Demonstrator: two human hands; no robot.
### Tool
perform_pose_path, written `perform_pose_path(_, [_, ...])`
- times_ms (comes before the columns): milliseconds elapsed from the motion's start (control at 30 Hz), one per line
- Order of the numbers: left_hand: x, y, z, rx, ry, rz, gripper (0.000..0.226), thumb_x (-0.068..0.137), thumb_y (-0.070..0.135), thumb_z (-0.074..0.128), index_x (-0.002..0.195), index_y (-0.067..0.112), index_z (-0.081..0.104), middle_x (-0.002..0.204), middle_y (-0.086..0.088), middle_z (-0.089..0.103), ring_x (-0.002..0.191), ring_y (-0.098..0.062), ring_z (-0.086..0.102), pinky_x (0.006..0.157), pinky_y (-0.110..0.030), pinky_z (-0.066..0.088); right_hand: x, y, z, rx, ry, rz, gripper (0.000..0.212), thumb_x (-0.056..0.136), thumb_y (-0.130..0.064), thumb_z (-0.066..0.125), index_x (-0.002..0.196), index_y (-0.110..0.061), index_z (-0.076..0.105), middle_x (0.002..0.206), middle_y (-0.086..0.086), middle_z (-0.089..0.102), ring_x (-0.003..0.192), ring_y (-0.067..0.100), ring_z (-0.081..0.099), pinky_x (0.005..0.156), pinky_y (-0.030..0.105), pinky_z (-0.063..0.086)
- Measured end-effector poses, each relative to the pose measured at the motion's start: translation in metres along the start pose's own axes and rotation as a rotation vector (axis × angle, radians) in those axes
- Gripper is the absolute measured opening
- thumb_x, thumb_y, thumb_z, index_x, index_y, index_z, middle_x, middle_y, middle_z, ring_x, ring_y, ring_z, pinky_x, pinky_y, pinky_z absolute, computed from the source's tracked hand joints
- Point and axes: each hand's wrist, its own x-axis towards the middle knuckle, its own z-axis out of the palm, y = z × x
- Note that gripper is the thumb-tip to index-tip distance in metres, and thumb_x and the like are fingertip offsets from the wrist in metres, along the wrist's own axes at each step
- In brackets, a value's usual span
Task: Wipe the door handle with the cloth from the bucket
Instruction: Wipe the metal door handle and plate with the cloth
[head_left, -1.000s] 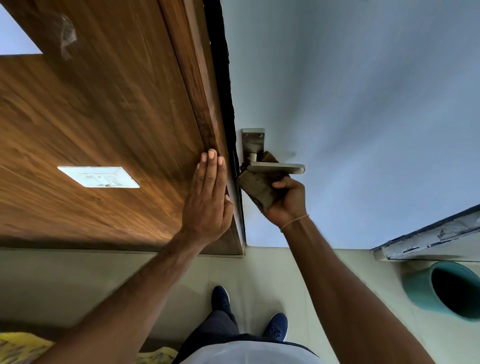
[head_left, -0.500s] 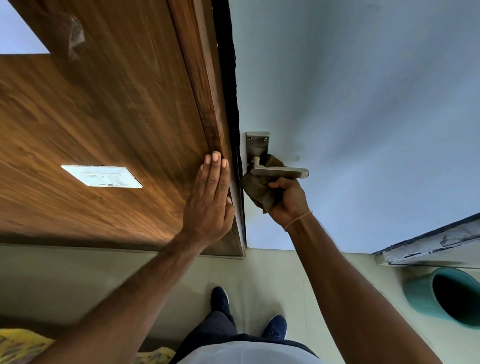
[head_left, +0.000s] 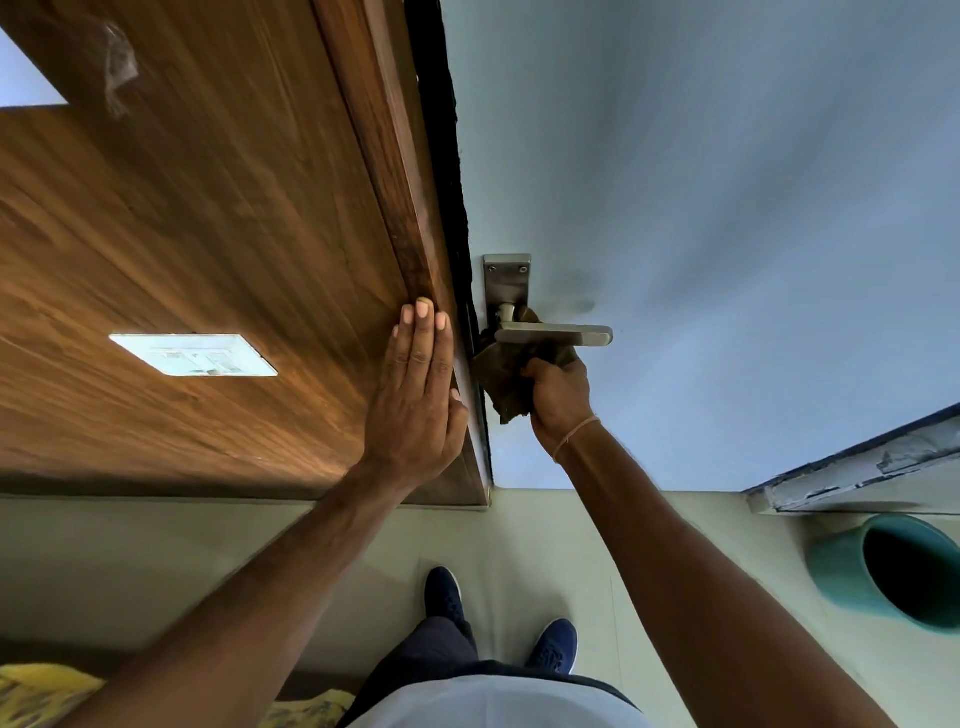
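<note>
One pale blue door fills the view from twelve to three o'clock; one wooden panel spreads from nine to eleven, its edge meeting the door along a dark seam; one pale floor runs across six o'clock, where my two dark blue shoes stand; one teal bucket sits at four o'clock, mouth turned toward me, below a chipped painted ledge; one white switch plate lies on the wood at nine o'clock; a scrap of yellow fabric shows at seven o'clock. I count one metal door handle just right of centre, its lever pointing toward three o'clock from an upright backplate; one brown cloth bunched beneath and behind the lever, touching it; my right hand is clenched round that cloth, directly below the lever, a thin band on the wrist; my left hand lies flat, fingers straight and together, pressed on the wooden edge at the handle's nine o'clock, holding nothing.
</note>
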Motion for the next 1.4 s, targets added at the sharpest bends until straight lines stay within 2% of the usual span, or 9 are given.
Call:
perform_pose_path(167, [0.0,0.002,0.0,0.001,-0.009,-0.006,0.083,0.099,0.015,0.049,0.169,-0.001,0.007,0.178,-0.02,0.001,0.169,-0.035,0.003,0.137,-0.054,0.02,-0.004,-0.004,-0.01,0.058,0.01,0.038,0.041,0.101,0.011,0.042,0.131,-0.008,0.063,0.128,0.013,0.069,0.124,0.037,0.063,0.112,0.055,0.052])
perform_pose_path(367, [0.001,0.005,0.0,-0.02,-0.002,-0.014,0.083,0.099,0.015,0.047,0.169,-0.001,0.004,0.179,-0.019,-0.002,0.169,-0.034,0.0,0.136,-0.055,0.02,-0.006,-0.016,-0.051,0.413,0.006,0.042,0.053,0.085,0.018,0.037,0.117,-0.007,0.071,0.116,0.022,0.072,0.108,0.046,0.067,0.086,0.052,0.058])
perform_pose_path(533, [0.002,0.01,-0.001,-0.024,0.006,-0.034,0.08,0.099,0.015,0.047,0.168,-0.005,0.01,0.178,-0.021,0.0,0.169,-0.035,0.0,0.137,-0.055,0.018,-0.005,-0.038,-0.08,0.469,-0.07,-0.06,0.061,0.084,0.017,0.031,0.119,-0.006,0.076,0.131,0.03,0.068,0.113,0.051,0.067,0.093,0.059,0.058])
perform_pose_path(667, [0.003,0.012,-0.003,-0.018,0.007,-0.041,0.081,0.097,0.011,0.05,0.167,-0.008,0.015,0.177,-0.024,0.002,0.169,-0.037,0.001,0.137,-0.055,0.018,-0.016,-0.067,-0.076,-0.024,-0.021,-0.365,0.055,0.077,0.017,0.037,0.105,-0.004,0.079,0.104,0.021,0.079,0.07,0.044,0.069,0.051,0.041,0.055])
perform_pose_path(767, [0.003,0.012,-0.004,-0.011,0.008,-0.042,0.081,0.097,0.011,0.051,0.167,-0.008,0.013,0.177,-0.024,0.003,0.169,-0.037,0.002,0.136,-0.057,0.021,-0.02,-0.075,-0.059,-0.822,0.07,-0.756,0.047,0.078,-0.002,0.047,0.105,-0.021,0.08,0.101,-0.007,0.082,0.093,0.023,0.074,0.079,0.038,0.058])
perform_pose_path(900, [0.002,0.011,-0.005,-0.011,-0.003,-0.033,0.08,0.101,0.014,0.046,0.168,-0.003,0.008,0.178,-0.021,0.001,0.169,-0.036,0.002,0.136,-0.056,0.022,-0.03,-0.07,-0.036,-1.42,-0.031,-0.946,0.045,0.079,-0.037,0.06,0.121,-0.023,0.07,0.12,0.001,0.073,0.109,0.034,0.065,0.095,0.044,0.049])
perform_pose_path(1000, [0.001,0.008,-0.006,0.003,-0.014,-0.023,0.08,0.101,0.014,0.046,0.169,-0.002,0.007,0.178,-0.022,0.002,0.169,-0.035,0.001,0.136,-0.055,0.021,-0.027,-0.084,-0.041,-1.538,-0.138,-0.883,0.065,0.086,-0.068,0.05,0.128,-0.021,0.064,0.126,0.005,0.069,0.112,0.03,0.063,0.098,0.044,0.05])
perform_pose_path(1133, [0.001,0.009,-0.008,0.023,-0.012,-0.023,0.08,0.1,0.014,0.047,0.169,-0.003,0.01,0.178,-0.022,0.003,0.169,-0.036,0.003,0.138,-0.051,0.015,-0.014,-0.099,-0.041,-1.486,-0.176,-0.773,0.05,0.094,-0.045,0.029,0.118,-0.022,0.067,0.12,0.003,0.073,0.106,0.031,0.063,0.091,0.04,0.044])
perform_pose_path(1400, [0.001,0.006,-0.009,0.036,-0.01,-0.009,0.076,0.102,0.015,0.046,0.168,-0.004,0.015,0.178,-0.022,0.006,0.168,-0.038,0.01,0.138,-0.049,0.017,-0.013,-0.09,-0.04,-1.281,-0.229,-0.947,0.038,0.092,-0.017,0.051,0.124,-0.013,0.072,0.114,0.011,0.066,0.092,0.034,0.07,0.083,0.041,0.06])
